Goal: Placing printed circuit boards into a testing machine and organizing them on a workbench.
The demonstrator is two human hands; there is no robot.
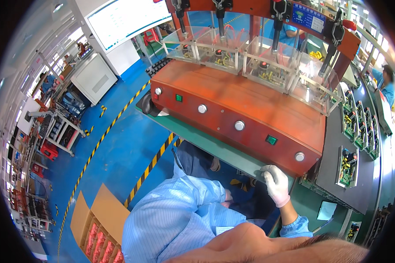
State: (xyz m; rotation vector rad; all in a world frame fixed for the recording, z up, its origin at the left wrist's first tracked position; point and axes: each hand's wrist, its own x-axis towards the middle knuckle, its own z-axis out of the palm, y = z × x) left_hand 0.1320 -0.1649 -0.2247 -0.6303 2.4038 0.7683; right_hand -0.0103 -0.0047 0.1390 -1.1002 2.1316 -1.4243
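Note:
My right hand [276, 186], in a white glove, rests at the front edge of the green bench top [215, 151]. Its fingers are loosely bent and hold nothing that I can see; they lie just in front of the red-orange test machine [232, 103]. Silver round buttons [239, 125] and green square switches [271, 140] line the machine's front. My left hand [227, 197] is low by my lap, mostly covered by the blue striped sleeve [175, 210], and its fingers cannot be made out. Clear covers [267, 61] stand over circuit boards on the machine, below toggle clamps [278, 22].
To the right, a dark conveyor [333, 171] carries a circuit board [347, 166] and several more behind it. A light blue cloth [327, 210] lies nearby. At lower left stands an open cardboard box [103, 199] with pink-wrapped items. Other people [384, 85] work farther off.

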